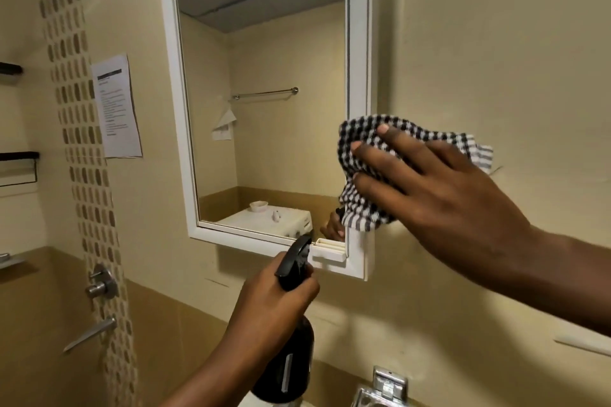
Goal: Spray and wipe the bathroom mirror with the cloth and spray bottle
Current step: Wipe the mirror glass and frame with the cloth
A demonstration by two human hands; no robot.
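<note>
Cloth (370,155) in black-and-white check is pressed flat under the right hand (439,188), fingers spread over it, against the right edge of the mirror (264,109), where the white frame (358,43) meets the glass. Part of the cloth overlaps the frame and hangs down toward the lower right corner. The left hand (274,304) is closed around the neck of a dark spray bottle (287,353), held upright below the mirror's bottom edge, its black nozzle close to a small white holder (327,254) fixed at the frame's lower corner. Whether a finger is on the trigger I cannot tell from here.

This looks to me like the wiping step, worked along the right side of the glass. I can make out no droplets or streaks on the mirror, so how much has been sprayed or wiped is hard to judge; the left and middle of the glass look untouched by the cloth just now.

Next move, I'd say, calls for drawing the cloth leftward across the glass with even pressure, keeping it bunched under the palm, while the bottle stays clear of the frame.
</note>
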